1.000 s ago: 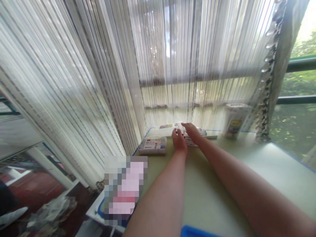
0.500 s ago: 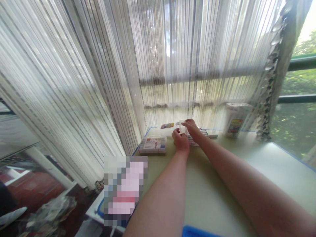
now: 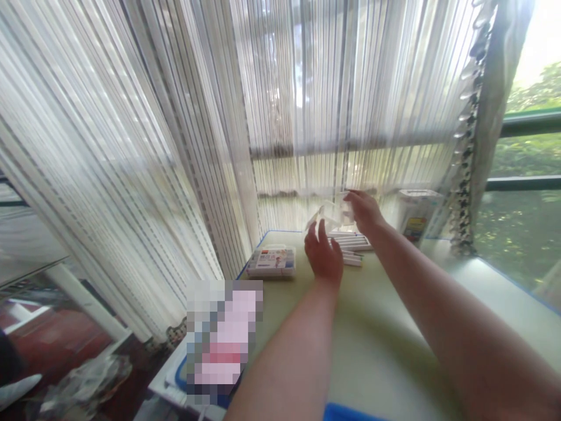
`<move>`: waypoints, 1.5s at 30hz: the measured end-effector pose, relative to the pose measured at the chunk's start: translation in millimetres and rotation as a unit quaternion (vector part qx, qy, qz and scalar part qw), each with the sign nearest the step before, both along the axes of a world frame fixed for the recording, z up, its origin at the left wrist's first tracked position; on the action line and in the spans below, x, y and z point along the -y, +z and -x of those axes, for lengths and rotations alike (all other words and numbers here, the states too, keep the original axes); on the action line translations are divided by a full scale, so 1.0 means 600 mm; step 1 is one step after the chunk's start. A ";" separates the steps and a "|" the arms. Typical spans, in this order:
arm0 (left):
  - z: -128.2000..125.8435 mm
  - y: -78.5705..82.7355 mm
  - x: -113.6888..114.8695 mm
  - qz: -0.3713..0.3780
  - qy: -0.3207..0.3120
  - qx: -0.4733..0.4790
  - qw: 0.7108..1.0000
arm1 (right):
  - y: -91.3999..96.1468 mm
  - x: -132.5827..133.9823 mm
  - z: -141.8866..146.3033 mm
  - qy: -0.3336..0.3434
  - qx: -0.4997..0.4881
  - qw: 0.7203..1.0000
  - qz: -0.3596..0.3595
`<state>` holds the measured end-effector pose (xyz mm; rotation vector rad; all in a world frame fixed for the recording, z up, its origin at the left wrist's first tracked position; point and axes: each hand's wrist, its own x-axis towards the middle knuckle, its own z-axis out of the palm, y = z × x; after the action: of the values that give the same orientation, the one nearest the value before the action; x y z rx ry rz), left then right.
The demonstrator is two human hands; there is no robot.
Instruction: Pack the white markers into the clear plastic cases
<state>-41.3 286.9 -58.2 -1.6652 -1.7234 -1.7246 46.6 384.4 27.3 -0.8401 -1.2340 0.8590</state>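
Both my arms reach to the far end of a pale green table (image 3: 394,339). My right hand (image 3: 363,209) is raised above the table with its fingers closed on a clear plastic case lid (image 3: 333,214). My left hand (image 3: 323,254) hovers just below and left of it, fingers upright and slightly apart, its tips near the lid's lower edge. Beneath the hands lies a row of white marker pens (image 3: 353,242) on the table. A closed flat marker box (image 3: 272,261) sits to the left of my left hand.
A tall white container with a coloured label (image 3: 415,213) stands at the back right. Striped sheer curtains (image 3: 175,128) hang close behind and to the left. A blue object (image 3: 350,412) pokes in at the near edge. Clutter lies on the floor at lower left.
My right hand has lifted the clear lid up off the marker pens, exposing them. My left hand has drawn back slightly and opened its fingers.
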 end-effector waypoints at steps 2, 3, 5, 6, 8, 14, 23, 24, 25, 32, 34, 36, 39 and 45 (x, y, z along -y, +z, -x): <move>0.001 0.001 0.002 -0.005 0.041 -0.017 0.999 | 0.022 0.016 -0.007 0.028 0.034 0.999 0.003; 0.001 0.001 0.002 -0.004 0.045 -0.025 0.999 | 0.031 0.025 -0.010 0.041 0.050 0.998 0.006; 0.000 -0.001 -0.003 0.004 0.040 -0.030 0.999 | 0.044 0.043 -0.013 0.058 0.064 0.996 0.012; 0.000 -0.002 -0.006 0.009 0.036 -0.024 0.999 | 0.049 0.051 -0.013 0.067 0.059 0.996 0.013; 0.002 -0.004 -0.012 0.014 0.032 0.002 0.999 | 0.054 0.065 -0.010 0.091 0.029 0.995 0.020; 0.010 -0.006 -0.020 -0.010 0.000 0.093 0.996 | 0.057 0.082 0.007 0.181 -0.097 0.978 0.031; -0.002 -0.002 -0.018 -0.076 -0.104 0.105 0.986 | 0.100 0.096 -0.028 0.277 -0.121 0.952 -0.052; -0.002 -0.001 -0.016 -0.089 -0.102 0.084 0.987 | 0.108 0.101 -0.042 0.297 -0.116 0.946 -0.054; -0.001 0.000 -0.013 -0.101 -0.101 0.062 0.988 | 0.115 0.106 -0.056 0.312 -0.105 0.943 -0.053; -0.023 0.013 0.027 -0.051 -0.236 -0.003 0.970 | 0.111 0.112 -0.131 0.351 -0.065 0.934 0.023; -0.038 0.015 0.039 0.000 -0.233 0.005 0.972 | 0.099 0.100 -0.134 0.351 -0.084 0.931 0.052; -0.051 0.018 0.049 0.028 -0.211 0.011 0.977 | 0.091 0.086 -0.135 0.345 -0.097 0.930 0.083; -0.059 0.020 0.056 0.066 -0.177 0.001 0.982 | 0.088 0.067 -0.144 0.317 -0.100 0.933 0.138; -0.056 0.016 0.044 0.114 -0.209 -0.002 0.971 | 0.054 0.092 -0.188 0.100 -0.156 0.968 0.169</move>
<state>-7.9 260.3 -48.7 -2.2672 -1.7163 -1.7274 159.5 329.0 60.0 -0.8186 -0.9151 1.3387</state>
